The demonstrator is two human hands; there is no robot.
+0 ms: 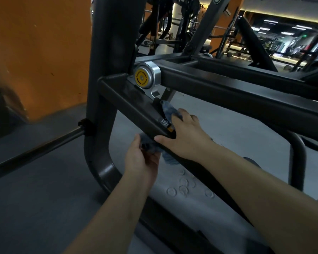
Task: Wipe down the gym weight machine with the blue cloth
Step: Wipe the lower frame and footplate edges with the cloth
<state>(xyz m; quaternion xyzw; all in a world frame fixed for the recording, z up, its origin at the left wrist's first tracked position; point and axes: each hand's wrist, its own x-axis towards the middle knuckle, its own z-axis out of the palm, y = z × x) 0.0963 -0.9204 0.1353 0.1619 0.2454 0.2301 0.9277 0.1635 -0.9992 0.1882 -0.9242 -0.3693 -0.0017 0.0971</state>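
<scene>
Head view takes in the gym weight machine point(228, 85), a dark steel frame with a thick upright post at left, a long crossbar running right, and a shorter sloping bar point(136, 110) coming down toward the person. Behind it stands an orange wall point(39, 52), and beneath it a grey floor point(44, 180) with more equipment far off at the back. A silver pivot cap with a yellow centre point(145, 76) sits where the bars meet.

The right hand point(185, 136) lies over the lower end of the sloping bar, thumb hooked along the near edge and fingers reaching over the far side, pressing part of the blue cloth point(168, 109) against the metal. The left hand point(141, 158) is below the bar, fingers curled around the bunched lower part of the cloth. So the cloth appears to wrap around the bar, one end up by the pivot and the other hanging under it, though the bar hides the middle and I cannot be sure it is one continuous piece.

The risk from here is mostly at the pivot: if the cloth is drawn up the bar, its top edge could snag in the bracket under the cap. A label near the right hand's fingers could also lift at an edge under hard rubbing. A loose left grip would let the lower end drop to the floor.
</scene>
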